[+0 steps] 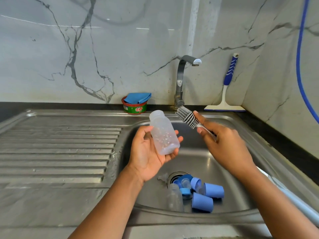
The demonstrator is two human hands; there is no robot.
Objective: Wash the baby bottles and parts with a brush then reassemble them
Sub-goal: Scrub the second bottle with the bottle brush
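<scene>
Left of frame: ribbed drainboard (57, 149) with scattered droplets, nothing standing on it; likely the landing spot for washed pieces.

Back edge, centre-left: green soap tub (135, 108) with a blue cloth (138, 97) folded on top, near the basin, probably so that the brush can be loaded.

Centre: left hand (148, 152) palm up over the sink (198, 163), fingers and thumb curled around the lower body of a clear bottle (164, 133). The bottle is bare of collar and teat, droplets on its wall, open neck tilted up and right. That tilt presents the mouth to the brush, and holding it over the basin should keep drips off the desk.

Above: tap (180, 80), spout over the basin, no stream visible.

Centre-right: grey bottle brush (186, 117), bristled head near the bottle's neck but apart from it, not yet inside. Right hand (224, 142) pinches the handle just below the head, forefinger lying along it; a short grip, judged good for steering the head into a narrow opening.

Lower centre, at the drain: second clear bottle (175, 197) on its side among blue caps (214, 189) and small parts, waiting their turn.

Right: squeegee (226, 94) propped against the wall; blue hose (300, 49) hanging at the frame edge
</scene>
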